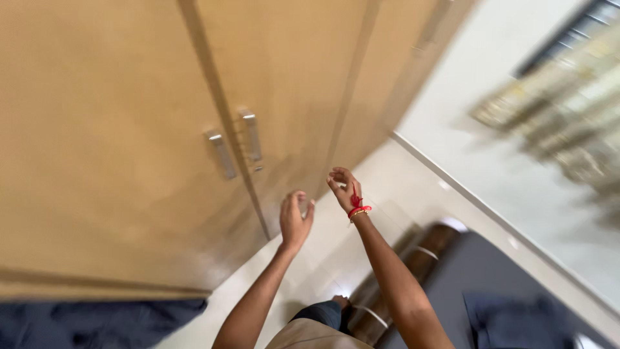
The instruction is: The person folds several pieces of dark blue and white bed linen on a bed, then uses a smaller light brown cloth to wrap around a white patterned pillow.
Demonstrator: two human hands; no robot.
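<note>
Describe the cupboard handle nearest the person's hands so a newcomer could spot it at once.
Start at the tan wardrobe. Two silver bar handles flank the seam between its doors. The nearest one is the right handle, above the left hand; it sits higher than the left handle.

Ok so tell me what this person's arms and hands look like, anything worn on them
Both forearms are bare, with no sleeves in view. The right hand has a red thread tied round the wrist with loose ends, and a thin gold-coloured band beside it. The left hand and its wrist carry nothing. No gloves, and no rings can be made out.
</note>
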